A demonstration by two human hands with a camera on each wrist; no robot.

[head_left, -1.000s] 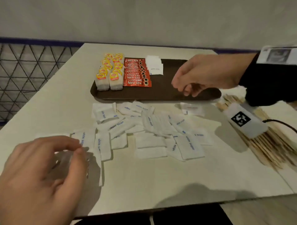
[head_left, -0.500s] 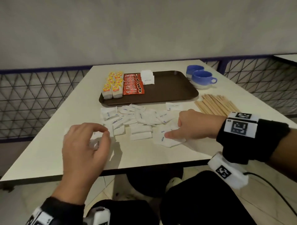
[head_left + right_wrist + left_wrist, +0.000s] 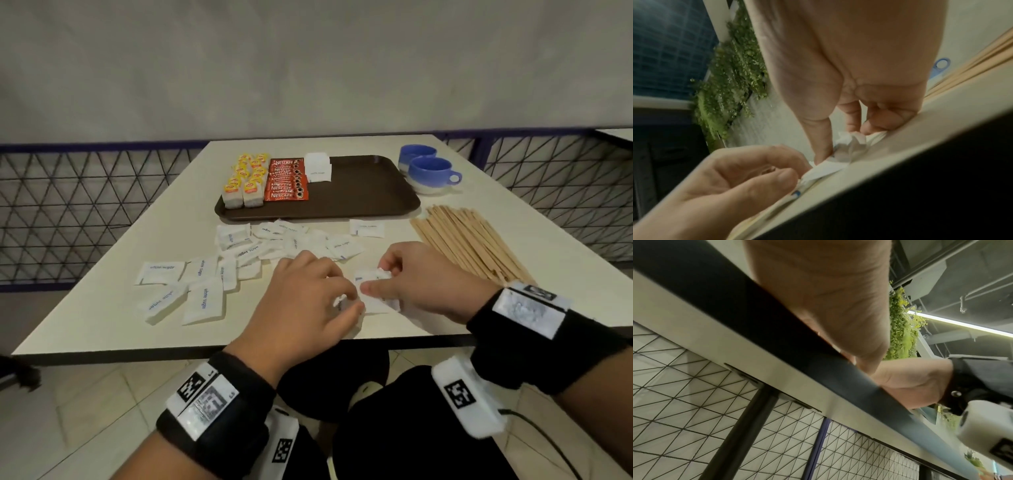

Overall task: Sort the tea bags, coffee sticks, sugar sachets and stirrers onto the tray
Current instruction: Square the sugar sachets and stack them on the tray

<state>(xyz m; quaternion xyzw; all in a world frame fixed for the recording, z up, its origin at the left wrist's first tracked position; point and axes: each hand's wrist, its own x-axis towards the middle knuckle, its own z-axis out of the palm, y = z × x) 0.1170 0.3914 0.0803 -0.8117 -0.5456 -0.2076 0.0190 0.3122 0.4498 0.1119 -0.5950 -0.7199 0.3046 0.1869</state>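
Observation:
The brown tray (image 3: pixel 370 192) holds rows of yellow-tagged tea bags (image 3: pixel 245 183), red coffee sticks (image 3: pixel 286 180) and a small stack of white sugar sachets (image 3: pixel 318 167). Many loose sugar sachets (image 3: pixel 239 251) lie in front of it, and wooden stirrers (image 3: pixel 469 240) lie to the right. Both hands meet near the table's front edge. My right hand (image 3: pixel 375 279) pinches a bunch of sachets (image 3: pixel 851 146) between thumb and fingers. My left hand (image 3: pixel 352 301) has curled fingers and pinches a sachet (image 3: pixel 822 170) beside it. In the left wrist view the table edge hides the left fingers.
Two blue cups (image 3: pixel 431 173) stand right of the tray at the back. A wire-mesh fence (image 3: pixel 68 219) runs along the left and the far right. The table's front edge (image 3: pixel 205 353) is just under both wrists.
My right hand came back from the tray to the loose sachets near the front edge. My left hand moved right to meet it. Both now hold sachets.

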